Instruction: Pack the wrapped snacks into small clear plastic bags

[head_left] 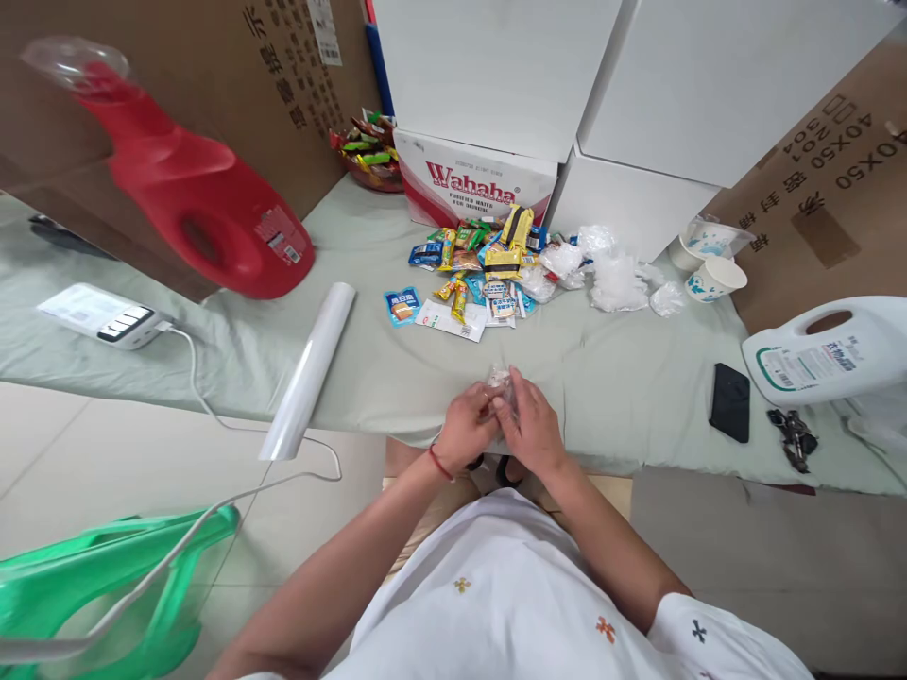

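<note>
My left hand (466, 427) and my right hand (531, 425) meet at the near edge of the table, both closed on a small clear plastic bag (497, 381) that pokes up between the fingers. What is inside the bag is hidden. A red string circles my left wrist. Farther out on the pale green cloth (397, 368) lies a pile of small snack packets (482, 264), with several crumpled clear bags (613, 274) beside it to the right.
A roll of clear film (312, 364) lies left. Also here: a red jug (191, 198), power strip (106, 316), Wahaha box (474, 184), snack bowl (368, 151), paper cups (712, 274), black phone (729, 401), keys (794, 439), white jug (836, 349).
</note>
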Tool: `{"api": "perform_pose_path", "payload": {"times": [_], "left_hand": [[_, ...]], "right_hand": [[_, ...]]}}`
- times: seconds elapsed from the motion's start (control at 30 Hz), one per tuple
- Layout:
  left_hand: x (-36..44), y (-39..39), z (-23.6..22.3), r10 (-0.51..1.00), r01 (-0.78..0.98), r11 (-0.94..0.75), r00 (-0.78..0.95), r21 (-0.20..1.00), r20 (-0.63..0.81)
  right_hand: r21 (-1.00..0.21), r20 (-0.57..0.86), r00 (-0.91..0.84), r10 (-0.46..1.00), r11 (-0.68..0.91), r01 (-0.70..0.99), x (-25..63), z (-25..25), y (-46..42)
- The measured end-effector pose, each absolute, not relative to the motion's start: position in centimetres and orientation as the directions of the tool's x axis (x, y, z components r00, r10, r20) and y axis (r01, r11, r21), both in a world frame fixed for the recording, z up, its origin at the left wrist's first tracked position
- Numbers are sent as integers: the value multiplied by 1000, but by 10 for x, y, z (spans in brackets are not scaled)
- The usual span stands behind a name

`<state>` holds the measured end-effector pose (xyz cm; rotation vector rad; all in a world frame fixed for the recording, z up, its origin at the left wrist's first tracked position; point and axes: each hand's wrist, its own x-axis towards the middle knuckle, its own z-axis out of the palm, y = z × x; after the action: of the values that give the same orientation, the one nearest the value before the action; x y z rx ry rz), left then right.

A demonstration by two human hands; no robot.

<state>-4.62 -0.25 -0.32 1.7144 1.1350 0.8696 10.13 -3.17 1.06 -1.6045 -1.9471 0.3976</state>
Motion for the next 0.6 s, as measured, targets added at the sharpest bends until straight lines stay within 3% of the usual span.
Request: {"api": "perform_pose_path", "payload": {"times": [0.07, 0.17, 0.23, 0.3, 0.37, 0.4, 0.47, 0.6], "left_hand": [[-55, 2, -9, 947, 83, 26, 318, 996, -51], [-65, 5, -14, 954, -100, 225, 225, 969, -199], [-70, 5, -10, 989, -52, 150, 27, 987, -149], [-72, 6, -3, 998, 130, -49, -42, 990, 55], [-72, 12, 4, 951, 323, -297, 179, 899, 250], [-71, 15, 5, 898, 363, -395, 345, 844, 271], [-69, 25, 3, 798, 390, -487, 563, 781, 217], [-69, 41, -14, 742, 400, -505, 653, 765, 149]], "right_hand": [[-431, 231, -197, 953, 281, 858, 101, 6, -42], [-263, 179, -227, 957, 268, 927, 100, -3, -51], [-200, 163, -228, 960, 258, 945, 102, -8, -51], [-170, 164, -242, 956, 269, 948, 105, -11, -49], [-166, 175, -264, 948, 293, 942, 107, -13, -47], [-172, 185, -275, 944, 307, 936, 108, -14, -46], [-197, 201, -307, 930, 345, 918, 112, -16, -47], [-281, 210, -423, 881, 469, 837, 129, -21, -63]]}}
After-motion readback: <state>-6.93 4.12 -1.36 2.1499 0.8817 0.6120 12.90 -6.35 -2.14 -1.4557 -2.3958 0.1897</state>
